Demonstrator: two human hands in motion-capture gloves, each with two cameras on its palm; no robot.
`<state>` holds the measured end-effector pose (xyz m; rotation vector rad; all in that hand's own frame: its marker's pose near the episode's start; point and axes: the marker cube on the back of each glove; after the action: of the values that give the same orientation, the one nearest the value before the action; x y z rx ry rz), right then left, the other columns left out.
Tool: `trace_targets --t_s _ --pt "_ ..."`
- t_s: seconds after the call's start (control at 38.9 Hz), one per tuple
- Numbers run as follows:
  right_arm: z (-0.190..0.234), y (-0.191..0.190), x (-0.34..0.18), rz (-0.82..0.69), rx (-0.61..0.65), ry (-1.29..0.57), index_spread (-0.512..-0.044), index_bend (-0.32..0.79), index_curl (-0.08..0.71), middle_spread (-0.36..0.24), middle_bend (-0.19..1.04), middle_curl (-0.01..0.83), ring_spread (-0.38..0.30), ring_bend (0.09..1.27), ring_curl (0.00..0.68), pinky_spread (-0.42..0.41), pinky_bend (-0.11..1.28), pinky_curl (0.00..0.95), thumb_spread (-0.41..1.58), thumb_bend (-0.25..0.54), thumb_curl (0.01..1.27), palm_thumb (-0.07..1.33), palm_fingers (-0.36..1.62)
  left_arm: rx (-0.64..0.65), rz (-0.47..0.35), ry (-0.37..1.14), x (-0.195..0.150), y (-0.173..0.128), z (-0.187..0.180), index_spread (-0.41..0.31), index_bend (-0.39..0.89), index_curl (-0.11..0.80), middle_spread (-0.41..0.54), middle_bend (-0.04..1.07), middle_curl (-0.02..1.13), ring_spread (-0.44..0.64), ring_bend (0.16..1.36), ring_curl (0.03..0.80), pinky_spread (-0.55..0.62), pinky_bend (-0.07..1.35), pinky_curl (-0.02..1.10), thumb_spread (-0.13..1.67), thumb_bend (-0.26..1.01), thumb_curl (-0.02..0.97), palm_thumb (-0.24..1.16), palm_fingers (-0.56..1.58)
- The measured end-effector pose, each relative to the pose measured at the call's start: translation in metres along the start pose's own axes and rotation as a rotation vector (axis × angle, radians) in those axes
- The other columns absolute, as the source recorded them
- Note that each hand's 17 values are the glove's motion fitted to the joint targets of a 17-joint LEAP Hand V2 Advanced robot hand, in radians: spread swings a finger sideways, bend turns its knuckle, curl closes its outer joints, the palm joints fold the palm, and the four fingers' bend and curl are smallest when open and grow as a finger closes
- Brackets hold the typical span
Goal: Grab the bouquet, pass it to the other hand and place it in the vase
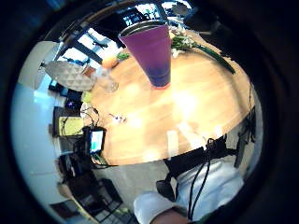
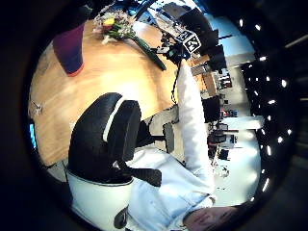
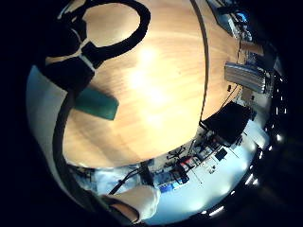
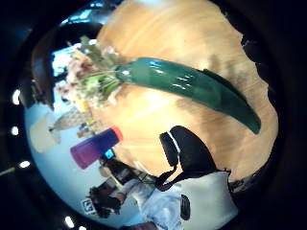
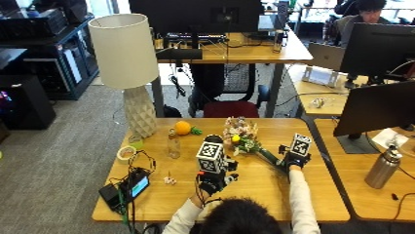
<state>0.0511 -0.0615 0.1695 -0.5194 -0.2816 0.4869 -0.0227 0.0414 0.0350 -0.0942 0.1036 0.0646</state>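
Wooden table point(image 5: 272, 187) stands in an office.

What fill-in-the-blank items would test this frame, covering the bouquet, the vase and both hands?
1. The bouquet lies on the ____.
2. The vase stands upright and holds ____ flowers.
3. The hand nearest the bouquet's green wrap is the ____ hand.
4. The left hand is over the table and holds ____.

Missing words: table; no; right; nothing
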Motion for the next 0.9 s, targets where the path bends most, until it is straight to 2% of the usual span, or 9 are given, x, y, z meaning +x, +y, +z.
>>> trace_targets --t_s 0.13,0.26,0.31,0.44,0.57,0.67,0.75,0.82,0.9 --pt "0.023 -0.012 0.003 0.014 -0.022 0.059 -0.181 0.06 0.061 -0.029 0.44 0.396 -0.05 0.69 0.363 0.132 0.72 0.355 1.02 -0.016 0.3 0.6 0.62 0.021 -0.005 0.014 -0.008 -0.005 0.003 -0.043 0.19 0.391 0.156 0.15 0.23 0.25 0.47 0.259 0.35 0.28 0.3 1.18 -0.02 0.23 0.27 0.38" --pt "0.033 -0.022 0.001 0.0 0.096 0.054 -0.187 0.1 0.085 -0.033 0.45 0.406 -0.077 0.67 0.361 0.119 0.67 0.344 1.01 -0.01 0.31 0.63 0.66 0.021 -0.028 0.024 -0.014 -0.005 0.001 -0.043 0.19 0.396 0.155 0.15 0.23 0.25 0.47 0.262 0.36 0.27 0.31 1.19 -0.02 0.234 0.27 0.38" --pt "0.034 -0.025 0.001 0.024 0.134 0.017 -0.208 0.22 0.134 -0.044 0.44 0.408 -0.103 0.66 0.361 0.038 0.63 0.334 1.01 0.023 0.33 0.71 0.84 0.021 -0.032 0.028 -0.016 -0.005 0.0 -0.043 0.19 0.398 0.155 0.15 0.24 0.25 0.47 0.263 0.36 0.27 0.31 1.19 -0.02 0.236 0.27 0.38" --pt "0.036 -0.024 0.0 0.09 0.126 -0.005 -0.211 0.25 0.2 -0.078 0.43 0.422 -0.149 0.65 0.366 -0.112 0.57 0.322 0.98 0.081 0.37 0.88 1.13 0.006 -0.047 0.037 -0.019 -0.007 0.0 -0.043 0.19 0.403 0.155 0.15 0.24 0.25 0.47 0.265 0.36 0.27 0.31 1.19 -0.02 0.24 0.27 0.38" --pt "0.038 -0.013 -0.009 0.024 0.055 0.055 -0.203 0.31 0.278 -0.096 0.44 0.454 -0.178 0.6 0.396 -0.18 0.51 0.344 0.98 0.102 0.39 0.97 1.15 -0.026 -0.063 0.046 -0.025 -0.01 0.0 -0.044 0.19 0.406 0.154 0.15 0.24 0.25 0.46 0.267 0.35 0.27 0.32 1.19 -0.02 0.242 0.27 0.38" --pt "0.034 -0.013 -0.01 0.018 0.063 0.05 -0.198 0.27 0.306 -0.116 0.45 0.472 -0.205 0.6 0.409 -0.24 0.56 0.363 0.99 0.098 0.39 1.0 1.25 -0.056 -0.071 0.078 -0.028 -0.015 0.0 -0.043 0.19 0.41 0.154 0.15 0.24 0.25 0.46 0.267 0.35 0.27 0.32 1.2 -0.02 0.244 0.27 0.39" --pt "0.03 -0.017 -0.01 0.01 0.188 0.051 -0.198 0.2 0.314 -0.139 0.5 0.488 -0.222 0.66 0.43 -0.277 0.55 0.362 1.0 0.088 0.4 1.02 1.34 -0.069 -0.077 0.106 -0.031 -0.022 0.0 -0.043 0.19 0.412 0.15 0.15 0.24 0.25 0.46 0.269 0.35 0.27 0.32 1.2 -0.02 0.243 0.27 0.39" --pt "0.022 -0.022 -0.007 0.038 0.439 0.095 -0.2 0.16 0.319 -0.151 0.58 0.517 -0.22 0.79 0.467 -0.293 0.54 0.374 1.01 0.078 0.39 1.02 1.48 -0.082 -0.086 0.128 -0.033 -0.03 -0.003 -0.044 0.2 0.415 0.149 0.15 0.24 0.25 0.46 0.27 0.34 0.26 0.33 1.2 -0.02 0.243 0.27 0.39" --pt "0.015 -0.019 -0.006 0.057 0.602 0.086 -0.201 0.26 0.355 -0.158 0.67 0.551 -0.216 0.83 0.489 -0.286 0.57 0.393 1.0 0.044 0.38 1.0 1.56 -0.099 -0.084 0.153 -0.032 -0.04 -0.007 -0.044 0.2 0.419 0.148 0.15 0.24 0.24 0.45 0.269 0.34 0.26 0.33 1.2 -0.02 0.243 0.27 0.4"
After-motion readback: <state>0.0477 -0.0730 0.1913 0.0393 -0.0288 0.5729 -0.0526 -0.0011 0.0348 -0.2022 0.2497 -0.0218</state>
